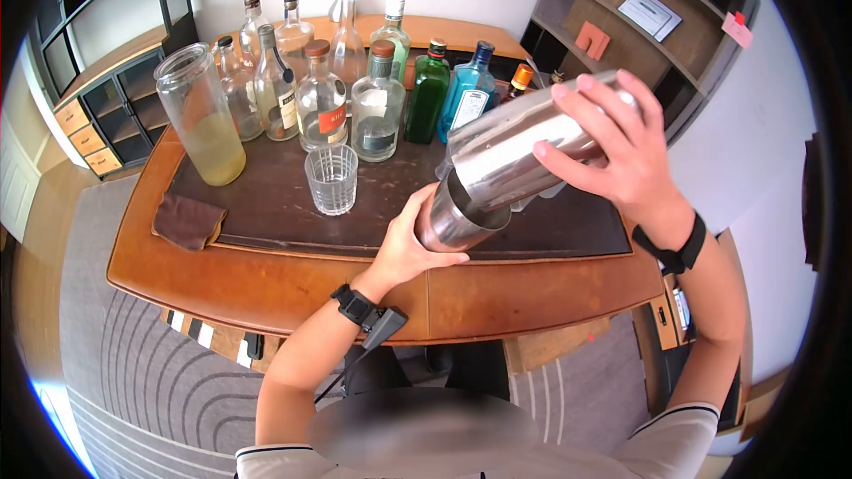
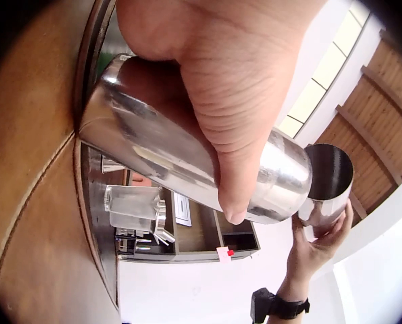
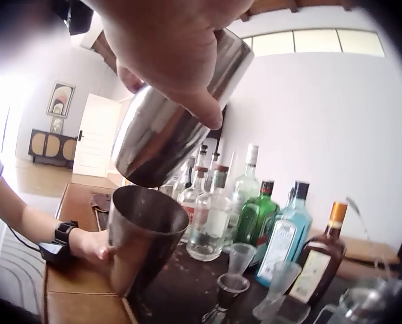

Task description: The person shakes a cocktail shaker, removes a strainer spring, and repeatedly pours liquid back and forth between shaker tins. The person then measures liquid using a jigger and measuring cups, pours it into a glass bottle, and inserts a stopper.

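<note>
My left hand (image 1: 399,248) grips a steel shaker tin (image 1: 441,223), its thumb along the near side, over the front part of the desk. Above it my right hand (image 1: 617,151) holds a larger steel shaker tin (image 1: 524,146), thumb on one side and fingers spread over the other. This upper tin tilts steeply, mouth down to the left, its rim overlapping the lower tin's mouth in the head view. From the right wrist view, the upper tin (image 3: 157,131) hangs just over the opening of the lower tin (image 3: 143,233). What the tins contain is hidden.
A cut-glass tumbler (image 1: 332,182) stands left of the tins. Behind are several bottles, among them a green bottle (image 1: 429,98) and a blue bottle (image 1: 468,93). A tall jar (image 1: 213,146) with yellowish liquid and a brown cloth (image 1: 188,222) sit left. A jigger (image 3: 229,290) stands right.
</note>
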`<act>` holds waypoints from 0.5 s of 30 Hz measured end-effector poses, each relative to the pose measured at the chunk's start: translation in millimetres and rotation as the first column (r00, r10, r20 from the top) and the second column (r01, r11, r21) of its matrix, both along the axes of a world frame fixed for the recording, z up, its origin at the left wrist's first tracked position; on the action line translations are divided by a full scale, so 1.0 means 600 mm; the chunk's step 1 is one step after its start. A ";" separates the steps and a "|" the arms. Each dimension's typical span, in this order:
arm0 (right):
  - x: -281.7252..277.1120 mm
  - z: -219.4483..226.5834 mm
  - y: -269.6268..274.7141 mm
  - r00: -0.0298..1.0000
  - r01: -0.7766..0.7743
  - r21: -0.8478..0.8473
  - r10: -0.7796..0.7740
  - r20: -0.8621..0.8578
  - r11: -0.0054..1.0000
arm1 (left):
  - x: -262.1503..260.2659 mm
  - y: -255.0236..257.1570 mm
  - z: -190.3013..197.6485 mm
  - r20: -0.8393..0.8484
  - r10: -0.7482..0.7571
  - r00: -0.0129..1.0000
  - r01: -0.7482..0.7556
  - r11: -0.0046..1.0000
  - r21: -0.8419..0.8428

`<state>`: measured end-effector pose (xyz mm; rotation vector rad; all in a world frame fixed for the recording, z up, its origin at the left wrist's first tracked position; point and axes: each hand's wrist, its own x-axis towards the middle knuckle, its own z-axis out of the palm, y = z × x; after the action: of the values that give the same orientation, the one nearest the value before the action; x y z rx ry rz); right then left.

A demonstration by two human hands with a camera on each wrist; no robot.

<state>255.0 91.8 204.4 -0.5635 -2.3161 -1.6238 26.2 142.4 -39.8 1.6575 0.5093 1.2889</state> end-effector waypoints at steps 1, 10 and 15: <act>0.000 -0.012 -0.004 0.996 0.078 -0.060 -0.081 -0.039 0.995 | 0.000 0.001 -0.001 0.008 -0.008 1.000 0.008 1.000 0.000; 0.028 -0.078 -0.013 0.978 0.159 -0.300 -0.192 -0.084 0.941 | 0.001 0.002 -0.005 0.003 -0.028 1.000 0.028 0.999 -0.015; 0.040 -0.031 -0.013 0.983 0.183 -0.187 -0.184 0.011 0.965 | -0.001 0.001 -0.001 -0.007 -0.031 1.000 0.030 0.999 -0.023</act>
<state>279.0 84.1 185.7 -0.8458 -2.4929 -1.4832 25.8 142.8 -40.5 1.6454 0.5000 1.2507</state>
